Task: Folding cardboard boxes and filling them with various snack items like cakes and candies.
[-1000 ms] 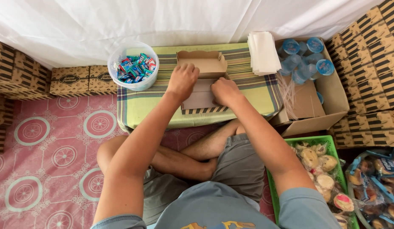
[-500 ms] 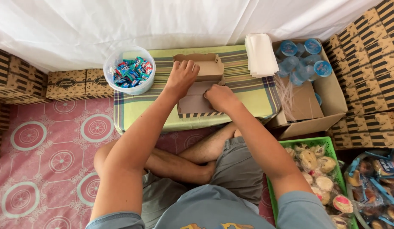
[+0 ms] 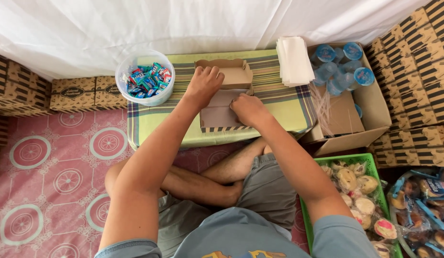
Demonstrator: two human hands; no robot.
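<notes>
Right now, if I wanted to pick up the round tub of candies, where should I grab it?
Probably by the rim of the clear round tub, coming straight down from above. It stands upright and open on the low striped table, piled with wrapped candies, so gripping opposite sides of the rim should keep it level. Both hands, left and right, are on the cardboard box.

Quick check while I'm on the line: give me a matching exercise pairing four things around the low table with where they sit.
Things:
1. candy tub
2. napkin stack
3. water cups
4. green tray

Places:
A. inside the open carton on the right
B. table's far left corner
C. on the floor at lower right, holding pastries
D. table's far right edge

Pairs: 1-B, 2-D, 3-A, 4-C
</notes>
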